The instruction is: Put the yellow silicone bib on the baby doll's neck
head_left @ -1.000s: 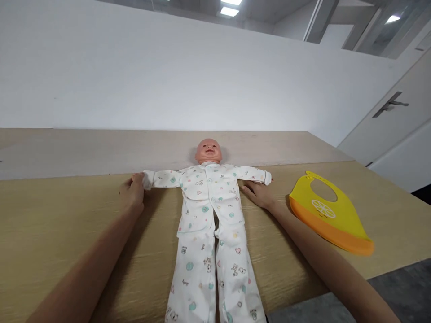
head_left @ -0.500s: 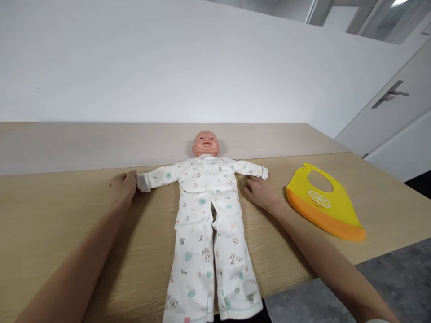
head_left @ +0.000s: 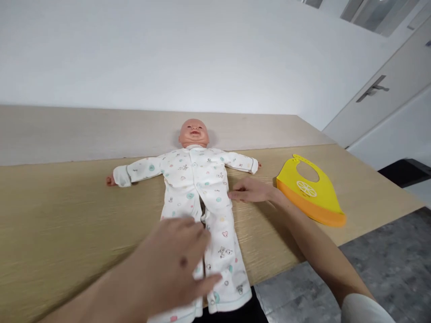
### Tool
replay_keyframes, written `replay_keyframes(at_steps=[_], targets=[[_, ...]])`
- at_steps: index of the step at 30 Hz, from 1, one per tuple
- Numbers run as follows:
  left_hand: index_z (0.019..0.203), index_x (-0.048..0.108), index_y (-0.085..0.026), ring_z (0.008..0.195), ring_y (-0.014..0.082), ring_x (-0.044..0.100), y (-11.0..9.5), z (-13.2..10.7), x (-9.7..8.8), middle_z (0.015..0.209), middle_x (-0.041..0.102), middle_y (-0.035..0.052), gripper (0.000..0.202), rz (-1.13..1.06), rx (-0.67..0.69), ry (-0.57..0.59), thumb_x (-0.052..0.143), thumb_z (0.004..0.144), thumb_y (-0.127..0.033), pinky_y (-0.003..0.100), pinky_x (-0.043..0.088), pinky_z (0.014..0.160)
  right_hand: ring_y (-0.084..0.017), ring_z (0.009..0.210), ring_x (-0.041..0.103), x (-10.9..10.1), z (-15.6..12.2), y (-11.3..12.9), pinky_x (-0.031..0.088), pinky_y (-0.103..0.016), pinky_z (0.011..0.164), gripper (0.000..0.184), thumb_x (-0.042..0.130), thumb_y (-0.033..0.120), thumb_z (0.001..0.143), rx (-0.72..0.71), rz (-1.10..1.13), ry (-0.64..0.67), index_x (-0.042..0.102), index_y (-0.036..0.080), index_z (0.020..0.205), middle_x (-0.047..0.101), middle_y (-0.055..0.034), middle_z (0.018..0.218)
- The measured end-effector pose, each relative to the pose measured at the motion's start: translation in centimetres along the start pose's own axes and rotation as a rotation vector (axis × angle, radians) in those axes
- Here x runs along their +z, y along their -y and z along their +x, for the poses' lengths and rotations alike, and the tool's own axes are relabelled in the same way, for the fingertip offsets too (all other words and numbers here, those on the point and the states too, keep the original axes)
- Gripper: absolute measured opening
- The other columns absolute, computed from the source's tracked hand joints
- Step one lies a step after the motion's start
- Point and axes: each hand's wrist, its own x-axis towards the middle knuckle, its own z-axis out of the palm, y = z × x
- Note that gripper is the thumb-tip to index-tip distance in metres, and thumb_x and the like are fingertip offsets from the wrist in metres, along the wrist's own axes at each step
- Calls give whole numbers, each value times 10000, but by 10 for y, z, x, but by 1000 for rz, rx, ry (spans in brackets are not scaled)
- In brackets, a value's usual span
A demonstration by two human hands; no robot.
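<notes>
A baby doll (head_left: 193, 132) in white printed pyjamas (head_left: 195, 179) lies on its back on the wooden table (head_left: 60, 215), arms spread, head toward the wall. My left hand (head_left: 171, 264) hovers close to the camera over the doll's trouser legs, fingers stretched and holding nothing. My right hand (head_left: 251, 190) lies flat on the table, fingertips touching the right side of the doll's jacket at the waist, fingers extended.
A yellow and orange silicone bib (head_left: 310, 193) lies on the table to the right of the doll. A white wall runs behind the table. White cabinet doors (head_left: 380, 98) stand at the right, and grey floor shows below the table's front edge.
My left hand left the doll's sleeve cuff and swung in over the trouser legs, near the camera. My right hand slid from under the doll's arm toward its waist. The view tilted down.
</notes>
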Motion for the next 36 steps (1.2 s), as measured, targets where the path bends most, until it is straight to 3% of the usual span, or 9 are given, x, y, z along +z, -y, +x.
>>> replay_keyframes(at_steps=[3,5,8,18,22,26,29,33,36], targets=[[781,656,-201,744,257,578,-22,-25,37,742,643,70,332,520,448,108,664,750,-531,377,460,689,-53,487,381,-3,-6,6,258,-199,490,552,521,651,805,-13,47,272,528,136,608,483,29,536],[900,644,-191,796,250,577,-26,-28,46,867,663,72,214,729,662,121,599,839,-390,351,429,663,-36,499,326,-3,-7,6,218,-193,484,552,579,636,776,-51,35,288,490,126,586,413,45,530],[1077,596,-203,894,240,544,-24,-20,43,1075,623,82,212,760,842,131,522,886,-258,352,404,737,-31,526,304,0,-4,3,210,-191,501,521,595,594,788,-90,67,295,483,119,604,366,54,549],[784,552,-182,739,159,443,-13,1,28,798,559,29,153,620,886,23,561,800,-30,299,385,675,-32,522,325,6,7,-9,227,-187,481,548,626,649,735,-24,156,311,495,127,631,387,57,553],[788,615,-224,933,179,493,-26,-12,34,1080,621,10,70,490,959,152,584,850,-238,358,429,885,-28,473,368,7,7,-12,250,-173,445,549,647,657,713,9,210,335,506,130,651,430,58,528],[969,693,-233,1329,204,302,-25,-17,44,1482,403,-1,240,686,1068,174,459,917,-245,412,302,1110,-46,470,482,9,7,-14,362,-167,455,522,656,632,723,22,290,371,572,117,736,530,33,574],[1162,639,-180,1387,224,238,-18,-14,47,1532,330,51,304,766,1085,124,457,923,-228,433,284,1123,-59,499,531,10,8,-15,410,-168,473,520,658,626,725,9,312,359,587,111,755,562,17,604],[1068,646,-154,1390,292,281,-11,-9,43,1470,415,137,212,733,1033,87,556,888,-222,493,220,1140,-63,513,545,10,8,-15,433,-167,479,506,667,607,726,-3,326,347,581,109,746,561,16,597],[1038,624,-185,1394,323,277,-7,-3,38,1524,328,126,204,742,943,161,554,903,-322,520,228,1115,-65,511,547,10,8,-14,438,-167,479,496,666,595,734,-2,325,346,596,105,770,556,18,584]])
